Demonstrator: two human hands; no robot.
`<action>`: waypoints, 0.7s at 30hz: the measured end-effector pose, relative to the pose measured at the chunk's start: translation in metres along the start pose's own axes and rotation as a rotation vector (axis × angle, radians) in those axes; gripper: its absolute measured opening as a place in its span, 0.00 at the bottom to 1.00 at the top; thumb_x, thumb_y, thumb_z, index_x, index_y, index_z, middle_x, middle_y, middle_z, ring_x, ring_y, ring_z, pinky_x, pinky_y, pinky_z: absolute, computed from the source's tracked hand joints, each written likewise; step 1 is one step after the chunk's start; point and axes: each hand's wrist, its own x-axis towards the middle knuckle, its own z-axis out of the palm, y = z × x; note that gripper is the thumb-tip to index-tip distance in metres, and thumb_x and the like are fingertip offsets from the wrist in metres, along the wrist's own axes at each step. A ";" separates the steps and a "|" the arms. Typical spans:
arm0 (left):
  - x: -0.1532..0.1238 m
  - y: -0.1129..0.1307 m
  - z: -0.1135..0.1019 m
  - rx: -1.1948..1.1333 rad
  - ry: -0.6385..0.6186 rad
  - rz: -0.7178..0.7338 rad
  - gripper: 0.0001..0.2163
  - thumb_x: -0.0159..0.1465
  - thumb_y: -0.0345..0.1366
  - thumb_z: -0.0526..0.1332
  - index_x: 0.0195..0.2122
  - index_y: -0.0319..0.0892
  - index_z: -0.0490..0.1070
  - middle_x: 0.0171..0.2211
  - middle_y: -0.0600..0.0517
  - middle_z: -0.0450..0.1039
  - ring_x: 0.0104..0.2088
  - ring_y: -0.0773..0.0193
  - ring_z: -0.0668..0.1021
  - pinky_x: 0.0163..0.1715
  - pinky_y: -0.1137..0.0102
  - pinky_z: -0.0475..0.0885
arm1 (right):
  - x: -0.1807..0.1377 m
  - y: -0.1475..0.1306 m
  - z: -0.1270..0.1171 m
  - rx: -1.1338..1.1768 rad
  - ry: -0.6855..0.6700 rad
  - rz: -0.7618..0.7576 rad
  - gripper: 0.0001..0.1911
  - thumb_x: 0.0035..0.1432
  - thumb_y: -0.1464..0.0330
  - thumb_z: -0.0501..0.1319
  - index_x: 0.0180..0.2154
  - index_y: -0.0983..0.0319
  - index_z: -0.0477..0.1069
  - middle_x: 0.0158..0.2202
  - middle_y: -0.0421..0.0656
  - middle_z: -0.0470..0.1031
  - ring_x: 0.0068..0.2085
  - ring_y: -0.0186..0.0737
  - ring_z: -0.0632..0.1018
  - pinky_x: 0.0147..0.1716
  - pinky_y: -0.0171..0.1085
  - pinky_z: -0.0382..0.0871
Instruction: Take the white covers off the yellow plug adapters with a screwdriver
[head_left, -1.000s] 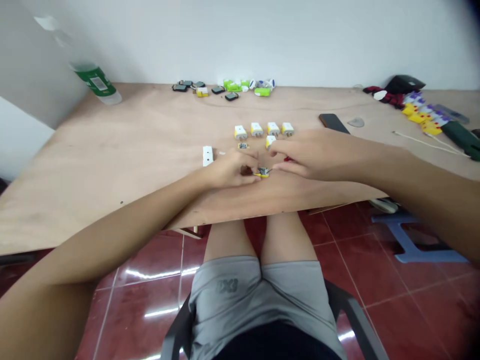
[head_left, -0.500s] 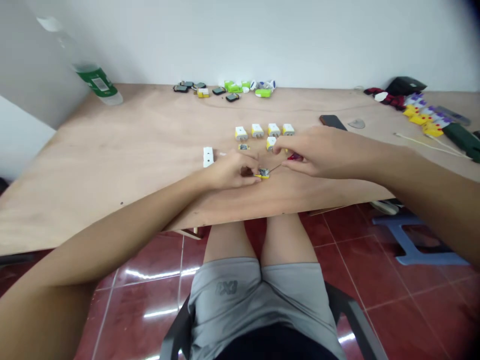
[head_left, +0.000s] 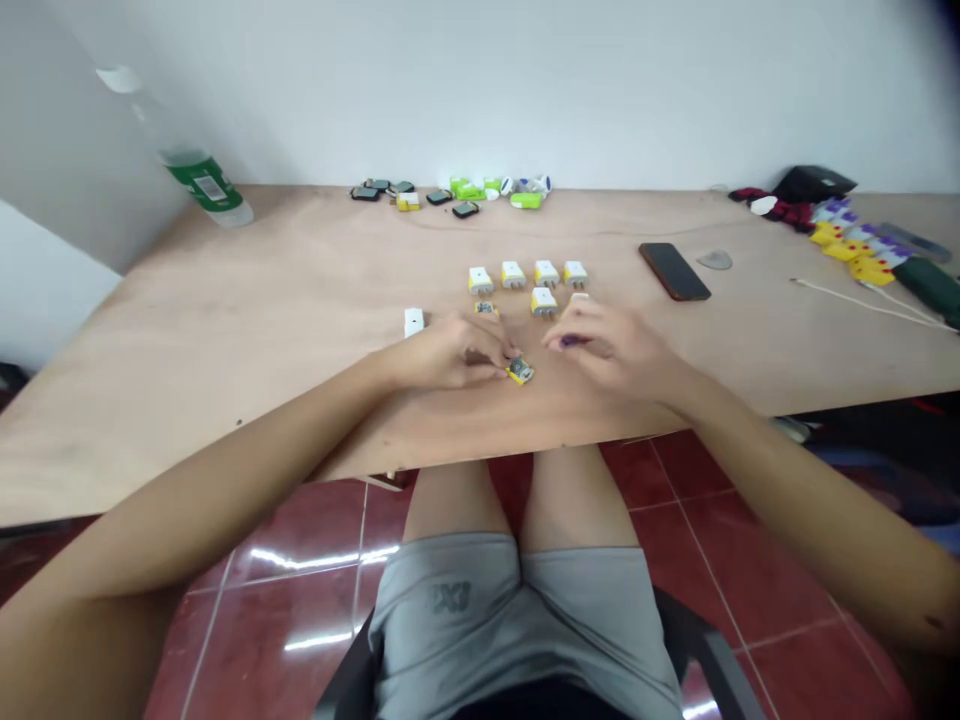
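My left hand (head_left: 450,355) rests on the plywood table (head_left: 285,290), its fingers pinched on a small yellow part with a circuit board (head_left: 520,372). My right hand (head_left: 615,350) hovers just to the right, fingers curled round a small dark tool (head_left: 574,341) that is blurred by motion. Beyond the hands stand several white and yellow plug adapters (head_left: 527,274) in a row, with one more (head_left: 543,299) in front. A white shell piece (head_left: 413,321) lies left of my left hand, and a small circuit board (head_left: 485,307) sits just behind it.
A black phone (head_left: 673,271) lies at the right. A green-labelled bottle (head_left: 199,180) stands at the far left by the wall. Dark and green parts (head_left: 457,190) sit at the back edge. Coloured items (head_left: 855,240) and a white cable (head_left: 862,300) lie far right.
My right hand has drawn back toward me and to the right, away from the yellow part. The view has tilted up a little. My left hand stays on the part.
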 end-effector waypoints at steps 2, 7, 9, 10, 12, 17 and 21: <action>0.001 0.001 -0.001 -0.010 -0.002 -0.001 0.04 0.75 0.37 0.74 0.43 0.47 0.91 0.48 0.40 0.91 0.49 0.52 0.91 0.54 0.58 0.86 | -0.003 0.006 0.013 0.091 -0.041 -0.007 0.09 0.78 0.65 0.65 0.50 0.57 0.85 0.45 0.47 0.81 0.44 0.47 0.81 0.47 0.47 0.75; 0.002 0.004 -0.004 0.005 -0.020 0.010 0.07 0.77 0.36 0.70 0.46 0.45 0.91 0.51 0.40 0.91 0.48 0.56 0.90 0.48 0.65 0.86 | -0.006 0.009 0.029 0.206 -0.057 0.034 0.08 0.75 0.62 0.71 0.49 0.55 0.88 0.45 0.47 0.80 0.44 0.47 0.82 0.46 0.47 0.77; 0.002 0.006 -0.004 0.007 -0.038 -0.014 0.09 0.78 0.38 0.69 0.46 0.45 0.91 0.51 0.40 0.90 0.47 0.57 0.90 0.46 0.67 0.85 | -0.005 0.010 0.032 0.220 -0.059 0.046 0.07 0.74 0.61 0.72 0.48 0.55 0.88 0.46 0.47 0.81 0.46 0.48 0.82 0.48 0.48 0.78; 0.001 0.007 -0.005 0.011 -0.045 -0.023 0.09 0.79 0.39 0.69 0.45 0.45 0.91 0.51 0.40 0.90 0.47 0.58 0.90 0.46 0.68 0.85 | -0.004 0.011 0.034 0.227 -0.065 0.045 0.07 0.74 0.62 0.71 0.47 0.55 0.88 0.46 0.47 0.81 0.46 0.48 0.83 0.48 0.48 0.78; 0.001 0.007 -0.005 0.016 -0.041 -0.019 0.10 0.79 0.38 0.69 0.44 0.45 0.90 0.50 0.40 0.89 0.46 0.59 0.90 0.47 0.69 0.85 | -0.002 0.013 0.036 0.249 -0.082 0.040 0.06 0.74 0.64 0.70 0.46 0.56 0.88 0.46 0.47 0.83 0.46 0.48 0.84 0.48 0.47 0.78; 0.002 0.006 -0.004 -0.006 -0.026 0.023 0.06 0.77 0.34 0.71 0.44 0.43 0.90 0.49 0.40 0.89 0.47 0.58 0.90 0.48 0.68 0.85 | 0.003 0.017 0.038 0.282 -0.126 0.057 0.05 0.74 0.67 0.69 0.45 0.57 0.86 0.46 0.47 0.85 0.47 0.49 0.86 0.50 0.48 0.79; 0.001 0.002 -0.004 -0.008 -0.005 0.024 0.03 0.74 0.34 0.75 0.43 0.45 0.91 0.46 0.40 0.90 0.46 0.56 0.91 0.48 0.68 0.85 | 0.004 0.017 0.038 0.259 -0.145 0.048 0.06 0.76 0.67 0.67 0.46 0.58 0.85 0.45 0.47 0.85 0.46 0.48 0.85 0.49 0.47 0.80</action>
